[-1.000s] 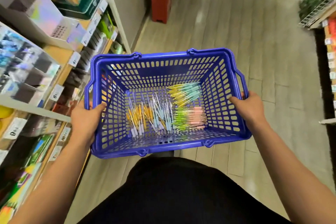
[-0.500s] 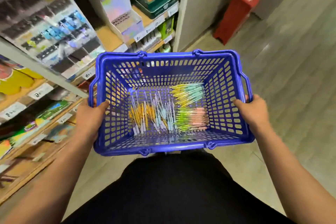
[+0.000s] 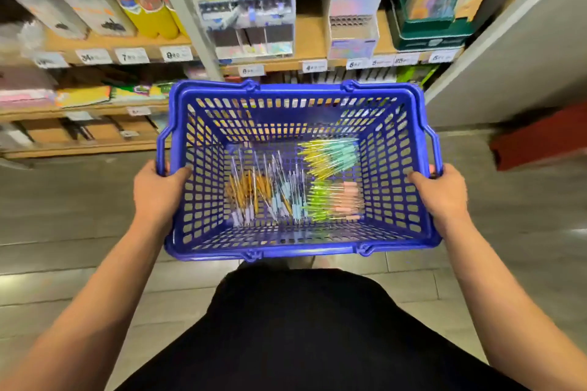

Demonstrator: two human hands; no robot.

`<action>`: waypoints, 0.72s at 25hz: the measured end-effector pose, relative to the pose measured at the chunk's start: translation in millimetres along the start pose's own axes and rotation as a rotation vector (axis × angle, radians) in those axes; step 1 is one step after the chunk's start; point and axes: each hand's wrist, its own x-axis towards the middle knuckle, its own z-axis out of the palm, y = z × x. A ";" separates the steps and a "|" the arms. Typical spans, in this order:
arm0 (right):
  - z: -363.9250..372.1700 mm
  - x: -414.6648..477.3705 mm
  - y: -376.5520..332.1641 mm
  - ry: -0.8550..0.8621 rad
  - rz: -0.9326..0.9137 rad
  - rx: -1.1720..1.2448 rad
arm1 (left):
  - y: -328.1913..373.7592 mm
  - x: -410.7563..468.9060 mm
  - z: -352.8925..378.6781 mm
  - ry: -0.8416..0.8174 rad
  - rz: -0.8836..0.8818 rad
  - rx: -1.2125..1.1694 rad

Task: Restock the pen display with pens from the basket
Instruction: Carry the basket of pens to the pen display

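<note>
Motion blur smears the wooden shelves (image 3: 309, 41) and the clear tiered pen display (image 3: 246, 3), so its slots cannot be read. Since half a second ago the shelving has swung from the left to straight ahead. The blue perforated plastic basket (image 3: 295, 92), before the shelves, carries orange, pale-blue, teal and pink pens (image 3: 333, 154) on its floor; the left hand (image 3: 157, 192) grips its left rim, the right hand (image 3: 443, 194) its right.

Motion blur smears the shelf goods (image 3: 95, 9); price labels (image 3: 314, 67) are barely legible.
</note>
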 end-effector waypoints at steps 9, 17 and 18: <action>42.5 26.2 -15.3 -0.059 -0.005 -0.107 | -32.5 20.9 5.4 0.066 -0.063 0.013; 118.7 90.4 -5.7 -0.063 0.007 -0.167 | -62.7 111.7 59.5 0.022 -0.099 0.011; 132.2 103.3 -1.3 -0.071 0.009 -0.182 | -70.2 123.3 71.0 0.026 -0.106 0.009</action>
